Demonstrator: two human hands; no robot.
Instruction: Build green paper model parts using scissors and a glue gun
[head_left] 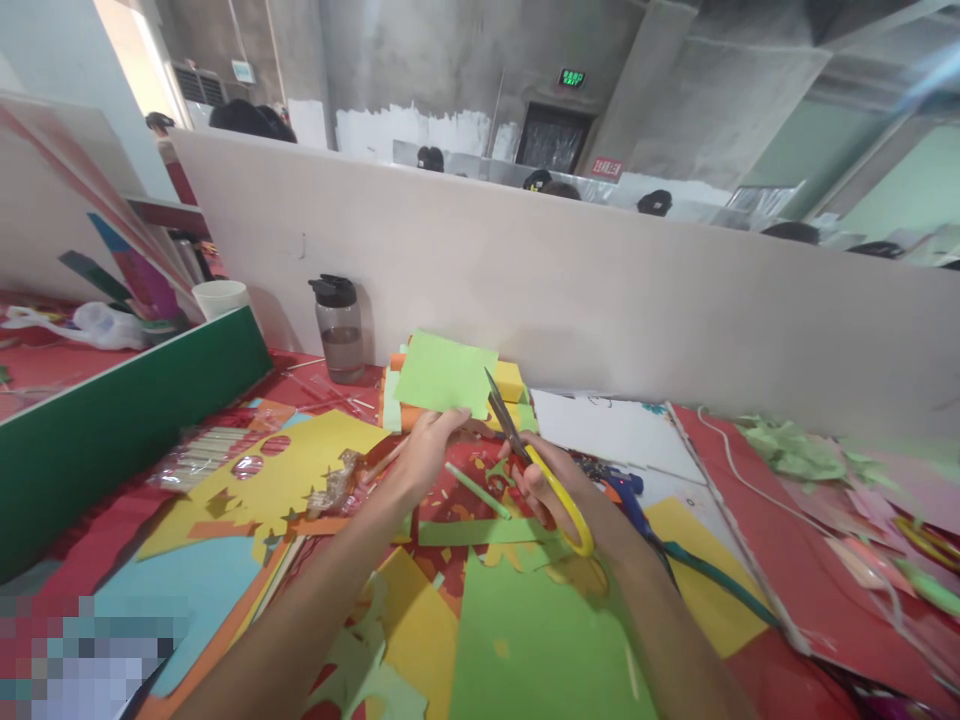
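My left hand (433, 445) pinches the lower edge of a light green sheet of paper (448, 372), which stands tilted up over the worktop. In my right hand (551, 480) is a pair of scissors (561, 500) with yellow handles. The dark blades point up and left, near the sheet's right edge; whether they touch it I cannot tell. Below my hands lie a rolled pale green paper stick (478, 490), a green strip (484, 532) and a large green sheet (540, 640).
Yellow paper with cut-out holes (300, 450) and blue paper (202, 590) lie left. A water bottle (339, 330) stands by the white partition (600, 290). A blue glue gun (634, 510) lies right, beside a red board (750, 520). A green divider (135, 430) borders the left.
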